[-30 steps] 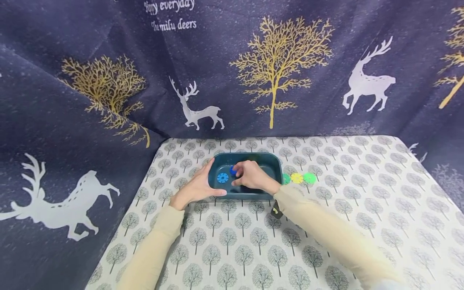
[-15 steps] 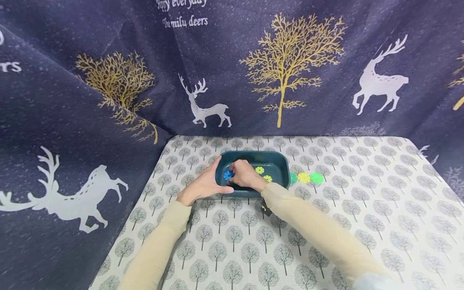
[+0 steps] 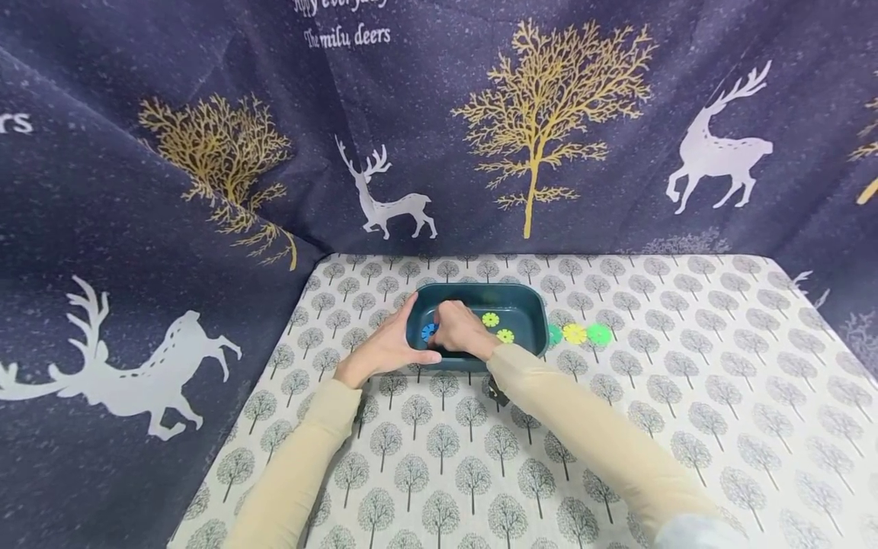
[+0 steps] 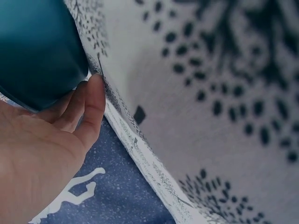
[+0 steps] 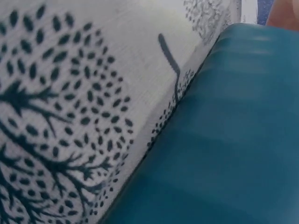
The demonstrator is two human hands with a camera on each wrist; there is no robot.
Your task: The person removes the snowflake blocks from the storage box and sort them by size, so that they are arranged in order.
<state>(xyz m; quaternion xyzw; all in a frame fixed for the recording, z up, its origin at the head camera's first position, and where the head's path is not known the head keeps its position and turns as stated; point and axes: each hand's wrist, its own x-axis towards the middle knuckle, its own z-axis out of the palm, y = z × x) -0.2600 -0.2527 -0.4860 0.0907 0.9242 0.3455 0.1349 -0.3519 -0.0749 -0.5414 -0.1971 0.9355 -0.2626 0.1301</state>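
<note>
A teal plastic box [image 3: 528, 309] stands on the cloth, also filling part of both wrist views. My left hand [image 3: 387, 341] holds its left end, fingers along the outside and thumb over the front rim. The left wrist view shows those fingers [image 4: 96, 100] against the outer wall. Inside the box, my right hand [image 3: 461, 329] is curled at the left, pinching a darker blue snowflake disc, mostly hidden by the fingers, against a lighter blue snowflake disc [image 3: 428, 332]. Two yellow-green discs [image 3: 490, 319] lie on the box floor to its right.
Right of the box, a row holds a dark green disc [image 3: 555, 334], a yellow disc [image 3: 575, 333] and a bright green disc [image 3: 600, 334]. The table [image 3: 686, 366] has a tree-print cloth. A dark blue deer-print curtain [image 3: 439, 114] hangs behind and at left.
My right hand has moved left and down inside the box, bringing the darker blue disc to the lighter one. The yellow-green discs have come into sight. My left hand has stayed on the box.
</note>
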